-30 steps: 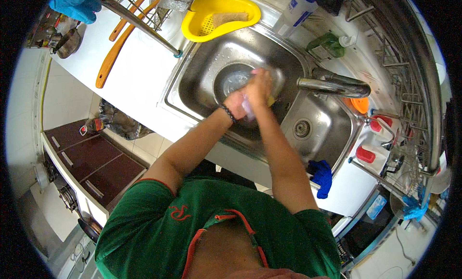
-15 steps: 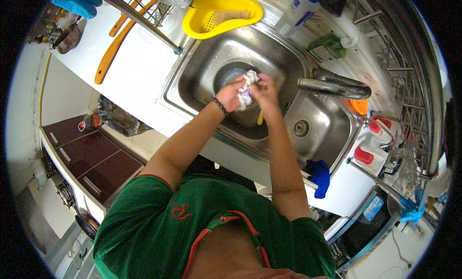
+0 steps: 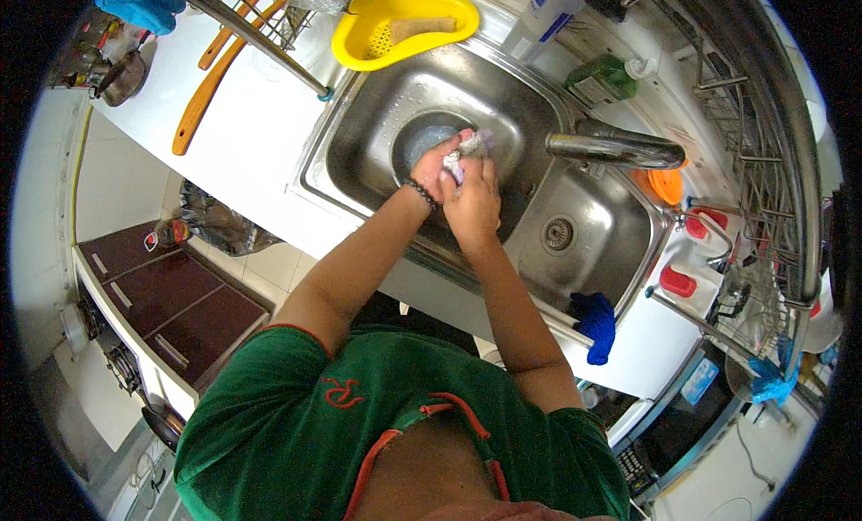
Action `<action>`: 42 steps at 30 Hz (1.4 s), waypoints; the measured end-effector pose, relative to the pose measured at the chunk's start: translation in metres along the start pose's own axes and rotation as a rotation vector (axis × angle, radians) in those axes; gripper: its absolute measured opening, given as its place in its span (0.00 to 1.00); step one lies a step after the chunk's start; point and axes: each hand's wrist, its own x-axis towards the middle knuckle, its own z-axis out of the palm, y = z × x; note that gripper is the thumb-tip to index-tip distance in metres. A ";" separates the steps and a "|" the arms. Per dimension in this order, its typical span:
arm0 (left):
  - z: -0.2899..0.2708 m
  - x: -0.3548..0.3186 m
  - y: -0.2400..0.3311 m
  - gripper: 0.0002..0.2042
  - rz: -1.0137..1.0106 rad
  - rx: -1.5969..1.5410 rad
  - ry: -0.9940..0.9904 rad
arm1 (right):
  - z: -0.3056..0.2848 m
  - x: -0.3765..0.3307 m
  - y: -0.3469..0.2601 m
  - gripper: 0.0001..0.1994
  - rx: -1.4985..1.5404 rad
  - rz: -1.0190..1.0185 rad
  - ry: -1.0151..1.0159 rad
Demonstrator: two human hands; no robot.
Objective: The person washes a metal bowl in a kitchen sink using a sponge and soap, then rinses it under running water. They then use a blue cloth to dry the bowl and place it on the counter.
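Observation:
Over the large steel sink basin [image 3: 364, 117], both hands are closed round a bunched, knobbly white and purple cloth [image 3: 453, 165]. My left hand [image 3: 431, 169], with a dark bead bracelet at the wrist, cups it from the left. My right hand [image 3: 473, 202] presses on it from the right, back of the hand upward. Much of the cloth is covered by fingers, and its far end is blurred. Beneath the hands is a round metal bowl [image 3: 400, 148] holding cloudy liquid, partly hidden by my left hand.
A yellow strainer [image 3: 355, 36] with a brown sponge sits on the sink's far edge. Right of my hands are the faucet [image 3: 615, 148] and a smaller basin [image 3: 584, 220]. Bottles [image 3: 602, 79] line the back; a blue cloth [image 3: 593, 328] hangs near. Wooden-handled utensils [image 3: 202, 103] lie left.
My right hand has come left and turned over onto the cloth, which looks more tightly bunched. The view has shifted slightly.

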 end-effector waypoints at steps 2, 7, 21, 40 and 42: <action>-0.003 -0.001 -0.011 0.14 0.138 0.250 -0.121 | 0.009 0.019 0.004 0.12 -0.021 0.002 0.081; 0.031 -0.016 -0.036 0.17 0.137 0.171 0.096 | 0.028 0.074 0.061 0.10 -0.025 0.323 0.094; -0.015 -0.003 -0.032 0.20 0.243 -0.149 -0.498 | 0.055 0.024 0.016 0.20 -0.148 0.172 -0.108; -0.025 0.010 -0.054 0.19 0.326 -0.574 -0.641 | 0.021 0.025 -0.001 0.23 0.402 -0.090 0.004; -0.031 0.019 -0.049 0.19 0.320 -0.482 -0.615 | 0.024 0.019 0.009 0.18 0.503 -0.095 0.102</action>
